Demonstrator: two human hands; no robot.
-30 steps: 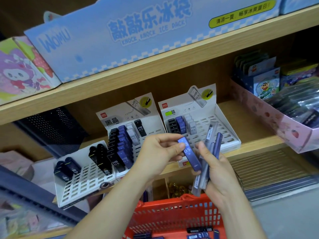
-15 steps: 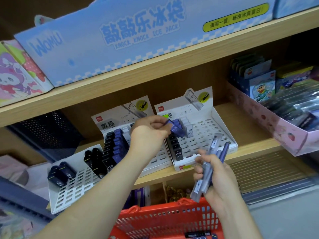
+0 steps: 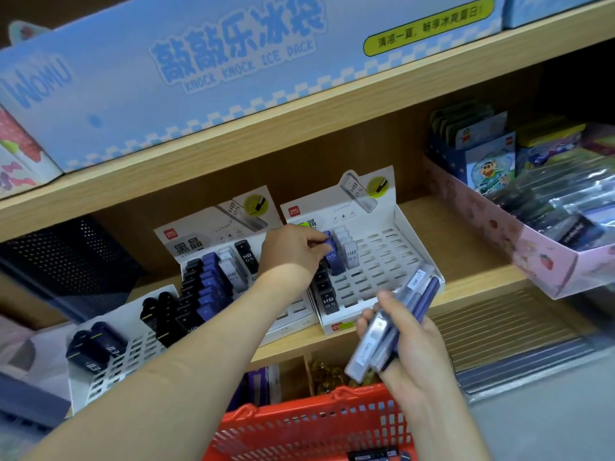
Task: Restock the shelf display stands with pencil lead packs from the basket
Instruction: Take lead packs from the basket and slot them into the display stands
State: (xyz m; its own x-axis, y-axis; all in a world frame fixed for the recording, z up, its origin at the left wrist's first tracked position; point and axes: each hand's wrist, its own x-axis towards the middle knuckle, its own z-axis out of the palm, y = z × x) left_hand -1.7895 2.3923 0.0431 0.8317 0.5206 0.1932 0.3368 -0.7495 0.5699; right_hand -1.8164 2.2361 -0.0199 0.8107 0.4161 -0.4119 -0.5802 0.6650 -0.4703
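Pinching a blue lead pack (image 3: 333,258), the left hand (image 3: 293,251) seats it in the back-left rows of the white stand (image 3: 401,257); a crooked push could topple the grey packs (image 3: 350,252) beside it. In front of the stand, the right hand (image 3: 412,351) grips a loose bundle (image 3: 369,344) that may slip; the red basket (image 3: 299,419) below holds a few packs.

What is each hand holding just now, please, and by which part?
The left hand pinches a blue pack by its top end, at the right stand. The right hand grips several packs around their middle.
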